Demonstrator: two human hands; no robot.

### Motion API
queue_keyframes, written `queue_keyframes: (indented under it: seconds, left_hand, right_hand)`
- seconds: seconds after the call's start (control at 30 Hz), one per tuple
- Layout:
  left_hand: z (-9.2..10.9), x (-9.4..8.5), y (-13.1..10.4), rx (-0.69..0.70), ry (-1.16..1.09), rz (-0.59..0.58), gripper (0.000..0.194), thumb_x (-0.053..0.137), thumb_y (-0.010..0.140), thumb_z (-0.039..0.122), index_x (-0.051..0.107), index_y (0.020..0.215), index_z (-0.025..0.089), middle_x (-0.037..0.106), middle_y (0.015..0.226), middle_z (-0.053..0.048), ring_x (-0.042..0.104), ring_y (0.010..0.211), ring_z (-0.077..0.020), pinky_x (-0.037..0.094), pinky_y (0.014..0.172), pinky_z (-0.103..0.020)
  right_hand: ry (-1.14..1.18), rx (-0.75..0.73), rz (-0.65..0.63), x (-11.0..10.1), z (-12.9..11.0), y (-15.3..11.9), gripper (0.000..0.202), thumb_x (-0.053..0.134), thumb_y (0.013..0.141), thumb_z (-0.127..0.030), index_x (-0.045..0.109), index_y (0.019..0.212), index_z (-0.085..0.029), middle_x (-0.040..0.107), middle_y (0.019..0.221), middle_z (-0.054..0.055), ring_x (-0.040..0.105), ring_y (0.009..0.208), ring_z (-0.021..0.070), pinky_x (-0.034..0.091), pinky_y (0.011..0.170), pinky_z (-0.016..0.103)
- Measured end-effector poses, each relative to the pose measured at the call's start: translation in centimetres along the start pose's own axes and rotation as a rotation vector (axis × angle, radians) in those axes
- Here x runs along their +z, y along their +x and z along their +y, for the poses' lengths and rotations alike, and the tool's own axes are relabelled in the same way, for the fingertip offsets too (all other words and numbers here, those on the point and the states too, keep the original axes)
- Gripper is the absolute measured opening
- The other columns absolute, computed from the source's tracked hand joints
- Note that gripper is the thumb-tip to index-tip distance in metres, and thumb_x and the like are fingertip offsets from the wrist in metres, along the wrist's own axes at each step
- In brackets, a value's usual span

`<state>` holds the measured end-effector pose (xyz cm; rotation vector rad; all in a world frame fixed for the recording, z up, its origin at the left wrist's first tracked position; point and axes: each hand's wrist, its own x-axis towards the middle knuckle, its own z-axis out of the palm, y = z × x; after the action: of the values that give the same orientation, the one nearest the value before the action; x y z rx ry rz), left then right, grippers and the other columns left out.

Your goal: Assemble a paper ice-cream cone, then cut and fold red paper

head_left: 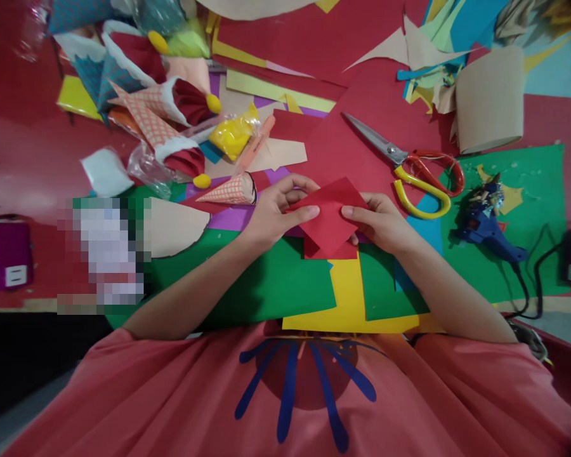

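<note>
A small red paper square (332, 216), turned corner-up, is held between my two hands over the green sheets. My left hand (278, 212) pinches its left corner, thumb on top. On the right corner the thumb of my right hand (385, 219) presses, with the other fingers behind the paper. Another red piece (315, 248) shows just below the square. Left of my left hand lies a small checkered paper cone (228, 189). Scissors (400, 152) with red and yellow handles lie beyond my right hand.
A blue glue gun (490, 235) with a black cord rests on green paper at right, near a beige paper cylinder (490, 100). Finished cones (159, 130), a yellow packet (235, 134) and a cut beige piece (174, 227) lie left. Red sheets (371, 108) and scraps cover the back.
</note>
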<state>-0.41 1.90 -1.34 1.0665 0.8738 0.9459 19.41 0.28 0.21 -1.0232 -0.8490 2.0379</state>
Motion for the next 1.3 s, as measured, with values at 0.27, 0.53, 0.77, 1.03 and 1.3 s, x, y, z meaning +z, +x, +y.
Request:
queue_keyframes:
  seconds: [0.27,0.53,0.77,1.03,1.3]
  left_hand:
    - [0.3,-0.5,0.5,0.099,0.046,0.163,0.031,0.079,0.068,0.032,0.061,0.089,0.020,0.055,0.065,0.006,0.053,0.057,-0.0048,0.042,0.055,-0.018]
    - [0.0,-0.6,0.6,0.191,-0.013,0.248,0.029,0.081,0.066,0.035,0.061,0.082,0.022,0.054,0.063,0.006,0.049,0.054,-0.0041,0.040,0.052,-0.020]
    - [-0.1,-0.6,0.5,0.195,0.234,0.302,0.028,0.072,0.075,0.044,0.059,0.090,0.024,0.056,0.072,0.002,0.057,0.067,-0.0111,0.045,0.062,-0.025]
    - [-0.1,-0.8,0.6,0.049,0.259,0.249,0.040,0.081,0.065,0.041,0.067,0.096,0.020,0.063,0.065,0.004,0.052,0.053,-0.0066,0.041,0.050,-0.021]
    - [0.0,-0.5,0.9,0.102,0.117,0.323,0.035,0.078,0.065,0.050,0.060,0.070,0.020,0.060,0.063,0.006,0.057,0.058,-0.0059,0.048,0.056,-0.019]
  right_hand:
    - [0.051,-0.060,0.084,-0.5,-0.7,0.3,0.024,0.079,0.067,-0.032,0.066,0.074,-0.014,0.066,0.055,-0.003,0.057,0.040,0.0078,0.044,0.034,0.016]
    - [-0.060,-0.182,0.318,-0.6,-1.1,0.4,0.031,0.077,0.064,-0.036,0.051,0.063,-0.021,0.049,0.048,-0.009,0.048,0.038,0.0047,0.034,0.033,0.016]
    - [-0.201,-0.246,0.445,-0.5,-1.2,0.5,0.034,0.075,0.066,-0.043,0.049,0.071,-0.024,0.045,0.052,-0.009,0.046,0.041,0.0059,0.034,0.035,0.020]
    - [-0.334,-0.377,0.376,-0.8,-0.6,0.4,0.025,0.075,0.071,-0.033,0.054,0.081,-0.024,0.054,0.064,-0.006,0.055,0.050,0.0075,0.049,0.049,0.023]
    - [-0.300,-0.229,0.259,-1.1,-1.4,0.1,0.027,0.073,0.074,-0.043,0.059,0.073,-0.020,0.059,0.057,-0.004,0.057,0.047,0.0081,0.042,0.040,0.019]
